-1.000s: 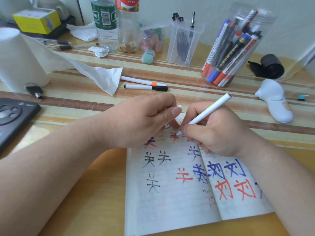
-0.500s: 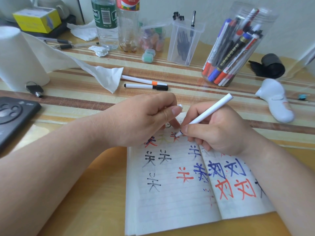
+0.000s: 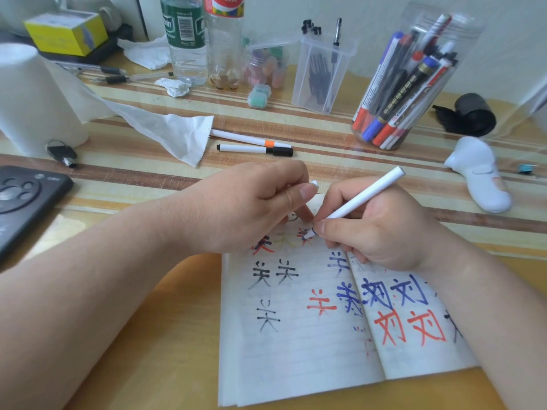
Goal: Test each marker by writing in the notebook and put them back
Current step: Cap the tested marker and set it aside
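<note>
The marker (image 3: 361, 199) is touching its tip to the top of the open notebook's (image 3: 296, 356) left page, among coloured characters. The right hand (image 3: 381, 232) is gripping it. The left hand (image 3: 245, 208) is resting just beside, pinching what may be the cap (image 3: 314, 183). Two pens (image 3: 251, 145) are lying beyond, near a jar (image 3: 414, 84) of markers.

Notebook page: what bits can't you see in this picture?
Head view:
- Top rows of the notebook: covered by the left hand and the right hand holding the marker.
- white bit in the left hand: mostly hidden inside its grip; cannot tell what.
- phone: cut off by the left edge.
</note>
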`<state>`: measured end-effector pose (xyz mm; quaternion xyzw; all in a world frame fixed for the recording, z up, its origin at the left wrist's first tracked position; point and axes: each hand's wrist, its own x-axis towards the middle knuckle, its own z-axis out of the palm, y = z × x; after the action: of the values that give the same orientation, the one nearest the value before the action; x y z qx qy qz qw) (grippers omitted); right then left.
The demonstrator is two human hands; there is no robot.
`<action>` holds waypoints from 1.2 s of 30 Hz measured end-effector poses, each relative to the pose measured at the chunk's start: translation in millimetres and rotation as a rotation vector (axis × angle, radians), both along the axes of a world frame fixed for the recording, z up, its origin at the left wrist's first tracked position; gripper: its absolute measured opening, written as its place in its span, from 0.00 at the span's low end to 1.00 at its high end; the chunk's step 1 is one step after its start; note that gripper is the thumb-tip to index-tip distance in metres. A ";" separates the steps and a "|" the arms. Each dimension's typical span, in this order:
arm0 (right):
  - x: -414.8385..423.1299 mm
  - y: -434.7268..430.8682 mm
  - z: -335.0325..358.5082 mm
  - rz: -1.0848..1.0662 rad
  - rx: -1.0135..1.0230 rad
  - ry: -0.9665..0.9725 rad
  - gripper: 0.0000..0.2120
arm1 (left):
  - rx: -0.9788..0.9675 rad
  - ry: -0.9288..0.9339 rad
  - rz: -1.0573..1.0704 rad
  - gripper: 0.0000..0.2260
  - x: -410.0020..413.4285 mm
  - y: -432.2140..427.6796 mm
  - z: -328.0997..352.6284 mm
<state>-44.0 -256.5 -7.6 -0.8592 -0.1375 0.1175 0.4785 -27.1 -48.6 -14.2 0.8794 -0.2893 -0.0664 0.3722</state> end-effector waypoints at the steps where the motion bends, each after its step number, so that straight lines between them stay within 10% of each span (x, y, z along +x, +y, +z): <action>1: 0.8 0.4 -0.7 -0.013 -0.010 -0.008 0.08 | -0.002 0.004 -0.001 0.13 -0.1 0.0 0.2; 26: 6.6 -4.0 -6.4 -0.032 -0.004 -0.037 0.07 | 0.004 0.013 -0.008 0.10 -0.6 0.7 0.1; 36: 12.0 -15.7 -10.8 -0.130 0.721 0.104 0.06 | 0.042 -0.011 0.011 0.06 1.8 1.2 -1.8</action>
<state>-32.0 -272.1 -18.4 -0.6353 -0.0907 0.0744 0.7633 -25.3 -47.5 -16.0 0.8890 -0.2851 -0.0659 0.3523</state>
